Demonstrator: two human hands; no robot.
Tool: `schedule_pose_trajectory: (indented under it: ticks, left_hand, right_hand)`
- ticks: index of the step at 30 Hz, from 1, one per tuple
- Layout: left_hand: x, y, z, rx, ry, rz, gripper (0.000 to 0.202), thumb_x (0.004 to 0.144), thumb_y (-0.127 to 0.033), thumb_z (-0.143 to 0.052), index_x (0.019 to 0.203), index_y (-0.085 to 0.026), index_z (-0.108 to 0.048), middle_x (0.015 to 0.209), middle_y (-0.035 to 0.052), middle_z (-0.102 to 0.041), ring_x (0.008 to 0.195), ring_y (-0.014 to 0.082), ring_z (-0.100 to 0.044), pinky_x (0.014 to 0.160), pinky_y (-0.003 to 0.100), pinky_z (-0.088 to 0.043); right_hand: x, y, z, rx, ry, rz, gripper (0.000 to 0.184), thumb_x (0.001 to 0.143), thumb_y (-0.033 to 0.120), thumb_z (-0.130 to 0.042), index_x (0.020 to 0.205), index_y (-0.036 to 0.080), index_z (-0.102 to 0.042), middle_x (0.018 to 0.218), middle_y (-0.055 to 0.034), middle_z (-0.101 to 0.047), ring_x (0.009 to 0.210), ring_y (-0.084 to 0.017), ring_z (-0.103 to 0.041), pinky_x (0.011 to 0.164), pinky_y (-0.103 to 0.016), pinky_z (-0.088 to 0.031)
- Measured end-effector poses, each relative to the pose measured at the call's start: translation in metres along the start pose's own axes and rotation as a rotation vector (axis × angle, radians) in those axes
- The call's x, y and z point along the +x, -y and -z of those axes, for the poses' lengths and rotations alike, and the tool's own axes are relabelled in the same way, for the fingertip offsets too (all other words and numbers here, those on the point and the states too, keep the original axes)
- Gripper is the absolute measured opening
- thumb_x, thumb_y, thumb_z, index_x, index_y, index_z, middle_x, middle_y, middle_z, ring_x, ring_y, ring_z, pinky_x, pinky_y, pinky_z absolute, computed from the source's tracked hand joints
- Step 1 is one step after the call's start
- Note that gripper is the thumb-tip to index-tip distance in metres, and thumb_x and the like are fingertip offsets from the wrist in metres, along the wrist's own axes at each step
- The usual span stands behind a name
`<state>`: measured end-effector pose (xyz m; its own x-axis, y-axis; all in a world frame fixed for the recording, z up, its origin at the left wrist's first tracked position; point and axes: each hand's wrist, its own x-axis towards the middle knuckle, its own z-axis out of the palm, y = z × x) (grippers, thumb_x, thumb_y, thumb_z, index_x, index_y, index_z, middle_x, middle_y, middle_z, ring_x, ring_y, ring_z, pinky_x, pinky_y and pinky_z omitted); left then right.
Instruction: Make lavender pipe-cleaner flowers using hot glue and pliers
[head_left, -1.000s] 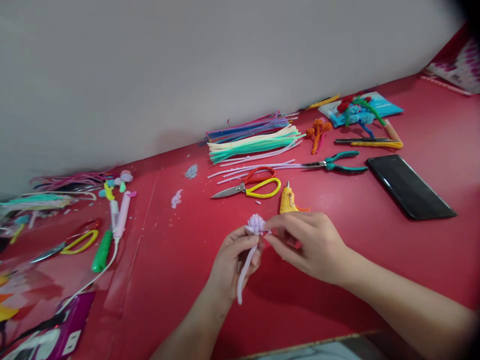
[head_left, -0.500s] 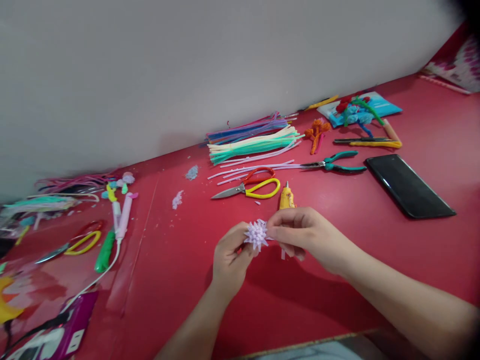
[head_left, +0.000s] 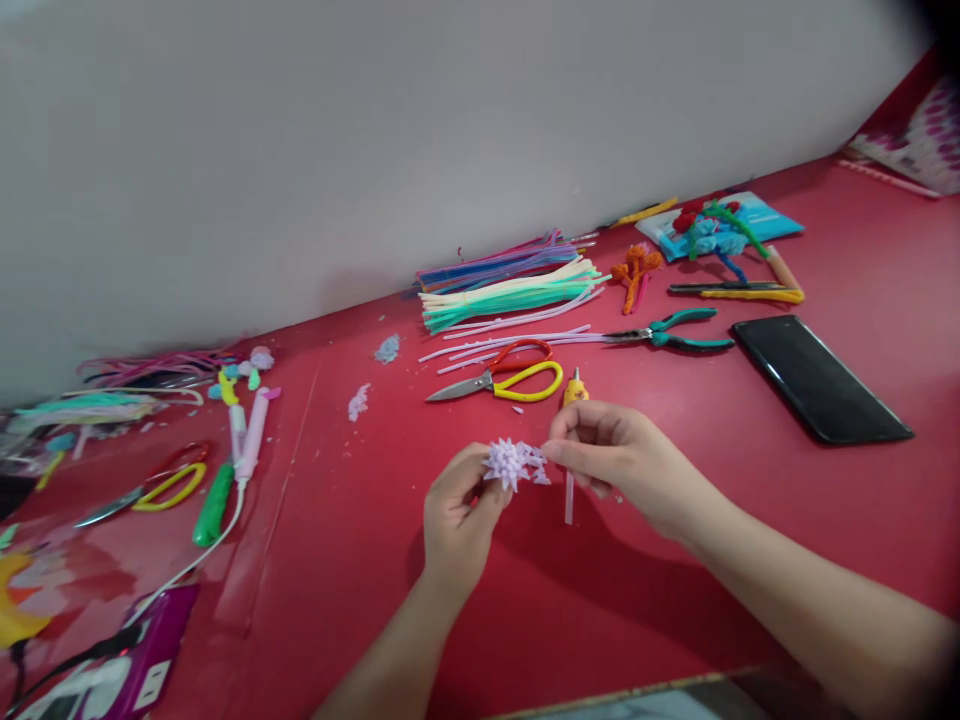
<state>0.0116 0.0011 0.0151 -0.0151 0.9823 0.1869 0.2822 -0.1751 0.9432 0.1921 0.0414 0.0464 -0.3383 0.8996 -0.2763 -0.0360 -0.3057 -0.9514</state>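
My left hand (head_left: 461, 505) is closed around the base of a spiky lilac pipe-cleaner flower (head_left: 505, 464). Trailing from the flower's right side is a short lilac strip of pointed petals (head_left: 538, 466). The thumb and forefinger of my right hand (head_left: 600, 445) pinch the outer end of that strip. Just behind my right hand lies a yellow glue gun (head_left: 576, 390), partly covered by the fingers; a clear glue stick (head_left: 569, 498) pokes out below. Scissors (head_left: 499, 380) with one red and one yellow handle lie beyond the flower, with a small lilac scrap (head_left: 517, 410) beside them.
Bundled pipe cleaners (head_left: 510, 290) lie along the wall. Teal-handled pliers (head_left: 675, 333) and a black phone (head_left: 821, 380) are to the right. At left are a second pair of scissors (head_left: 146, 495), a pink hot tool (head_left: 253, 435) with a white cord, and a purple power strip (head_left: 161, 640).
My right hand has drawn slightly away to the right, stretching the lilac petal strip out from the flower. The flower has turned a little in my left hand.
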Motion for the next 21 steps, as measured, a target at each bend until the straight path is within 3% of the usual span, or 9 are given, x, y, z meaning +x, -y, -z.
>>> schedule_pose_trajectory:
  ticks: [3,5,8,11,14,18,21]
  left_hand:
    - [0.001,-0.006,-0.002,0.005,-0.133,-0.031,0.009,0.075,-0.015,-0.062,0.068,-0.020,-0.065,0.068,0.0001,-0.056,0.063,0.0139,-0.048,0.061,0.024,-0.038]
    - [0.003,-0.009,-0.002,-0.122,-0.159,0.100,0.008,0.071,-0.015,-0.068,0.064,-0.019,-0.066,0.068,0.0001,-0.057,0.062,0.0124,-0.047,0.060,0.023,-0.037]
    - [0.007,-0.008,0.000,-0.418,-0.075,0.422,0.010,0.070,-0.024,-0.071,0.064,-0.018,-0.066,0.058,-0.0032,-0.051,0.046,0.0063,-0.036,0.045,0.020,-0.030]
    - [0.010,-0.002,0.001,-0.541,-0.008,0.536,0.017,0.074,-0.032,-0.069,0.071,-0.015,-0.068,0.048,-0.0056,-0.043,0.039,0.0037,-0.025,0.038,0.018,-0.018]
    - [0.012,0.002,0.001,-0.634,0.035,0.581,0.021,0.074,-0.033,-0.069,0.071,-0.013,-0.068,0.043,-0.0075,-0.036,0.039,0.0029,-0.023,0.037,0.016,-0.015]
    - [0.012,0.001,-0.001,-0.699,0.036,0.560,0.021,0.071,-0.033,-0.071,0.071,-0.012,-0.069,0.044,-0.0077,-0.036,0.040,0.0026,-0.023,0.038,0.015,-0.015]
    - [0.010,-0.001,-0.002,-0.702,0.014,0.518,0.021,0.070,-0.032,-0.072,0.072,-0.012,-0.070,0.045,-0.0069,-0.039,0.041,0.0026,-0.023,0.039,0.015,-0.015]
  right_hand:
    - [0.004,-0.004,0.003,-0.028,-0.016,0.020,0.027,0.073,0.038,-0.069,0.070,0.018,-0.051,0.052,0.0069,-0.050,0.041,-0.004,-0.039,0.037,-0.016,-0.028]
    - [0.006,-0.009,0.004,-0.069,0.023,0.005,0.027,0.075,0.041,-0.066,0.071,0.017,-0.052,0.050,0.0064,-0.050,0.041,-0.005,-0.040,0.039,-0.017,-0.031]
    - [0.008,-0.015,0.003,-0.149,0.064,0.014,0.028,0.080,0.044,-0.060,0.072,0.017,-0.055,0.050,0.0054,-0.052,0.040,-0.006,-0.042,0.041,-0.019,-0.034]
    - [0.008,-0.019,0.000,-0.221,0.059,0.064,0.036,0.085,0.044,-0.054,0.061,0.017,-0.050,0.043,0.0073,-0.043,0.039,-0.005,-0.037,0.041,-0.020,-0.029]
    - [0.005,-0.021,-0.006,-0.251,0.074,0.102,0.041,0.086,0.043,-0.053,0.055,0.018,-0.045,0.042,0.0077,-0.039,0.039,-0.005,-0.036,0.042,-0.019,-0.028]
    - [0.001,-0.026,-0.019,-0.222,0.205,0.098,0.030,0.086,0.043,-0.053,0.075,0.016,-0.060,0.058,0.0032,-0.057,0.044,-0.007,-0.048,0.042,-0.019,-0.035]
    - [-0.001,-0.030,-0.026,-0.175,0.237,0.096,0.028,0.085,0.042,-0.054,0.086,0.016,-0.063,0.060,0.0034,-0.056,0.046,-0.007,-0.050,0.040,-0.018,-0.035]
